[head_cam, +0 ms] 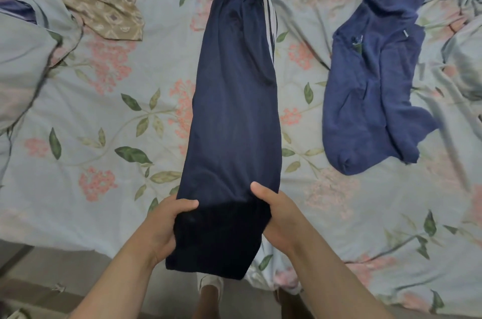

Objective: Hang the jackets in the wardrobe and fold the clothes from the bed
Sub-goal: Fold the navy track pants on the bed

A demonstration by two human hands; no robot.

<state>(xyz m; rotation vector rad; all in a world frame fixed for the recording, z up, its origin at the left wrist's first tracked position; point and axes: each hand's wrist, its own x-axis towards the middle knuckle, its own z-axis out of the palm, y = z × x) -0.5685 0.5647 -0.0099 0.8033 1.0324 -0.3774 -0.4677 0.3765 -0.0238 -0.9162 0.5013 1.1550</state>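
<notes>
As left hand (167,223), right hand (277,214) grip trousers (234,99)

The head camera looks steeply down, close over the bed (78,120) edge.

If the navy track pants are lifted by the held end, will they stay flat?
Probably not: the navy track pants look thin and floppy, sagging below the left hand and right hand. Likely light: thumb-and-finger grips hold them. May drag on the bedsheet.

Shirt tag (405,35) lettering unreadable.
</notes>
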